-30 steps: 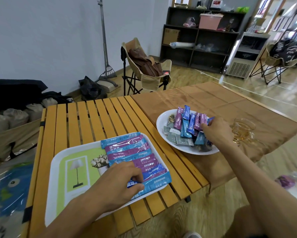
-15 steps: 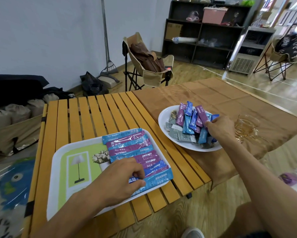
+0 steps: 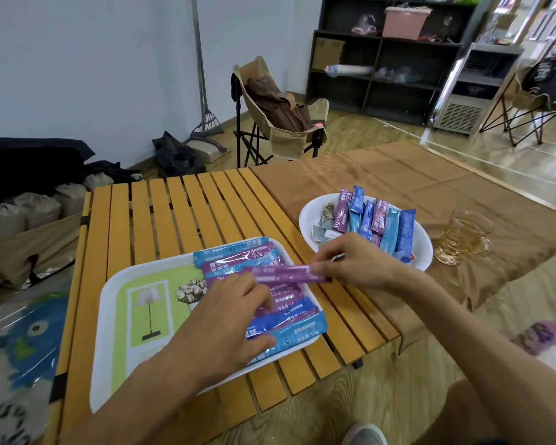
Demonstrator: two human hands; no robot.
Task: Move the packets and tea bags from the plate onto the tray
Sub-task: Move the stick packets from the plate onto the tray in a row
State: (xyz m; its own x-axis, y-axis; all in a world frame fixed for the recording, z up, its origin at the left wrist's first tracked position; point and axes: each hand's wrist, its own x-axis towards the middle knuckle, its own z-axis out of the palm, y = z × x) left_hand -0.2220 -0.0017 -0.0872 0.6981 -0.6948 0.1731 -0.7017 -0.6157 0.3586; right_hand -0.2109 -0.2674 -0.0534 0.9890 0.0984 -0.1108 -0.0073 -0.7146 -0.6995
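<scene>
Slats of the yellow wooden table [image 3: 180, 213] fill the left half of the view, and a brown cloth [image 3: 414, 187] covers the right half from about 1 to 3 o'clock. Since half a second ago the right hand [image 3: 355, 263] has left the white plate [image 3: 308, 220] and come across to the tray [image 3: 109, 316], carrying one purple packet [image 3: 286, 273] that earlier stood among the others on the plate. That hand pinches the packet's right end between thumb and fingers, so the stick lies level and crosswise above the row of packets on the tray [image 3: 270, 303], its left end close to the fingers of the left hand [image 3: 225, 322]. The packet is blurred, and I cannot tell whether it touches the pile beneath.

The left hand has stayed on the tray: it lies palm down with fingers spread fairly straight, fingertips pressing the blue and purple sticks at the tray's 4 o'clock corner.

The tray is white-rimmed with a green picture of a lamp; its packets lie side by side, alternating blue and purple, across its right half. On the plate, at 2 o'clock from the tray, blue and purple packets [image 3: 379, 223] stand fanned against the far rim, with grey tea bags [image 3: 321, 232] flat at its left side. A glass cup of amber liquid [image 3: 462, 236] sits on the cloth just beside the plate at 3 o'clock.
</scene>
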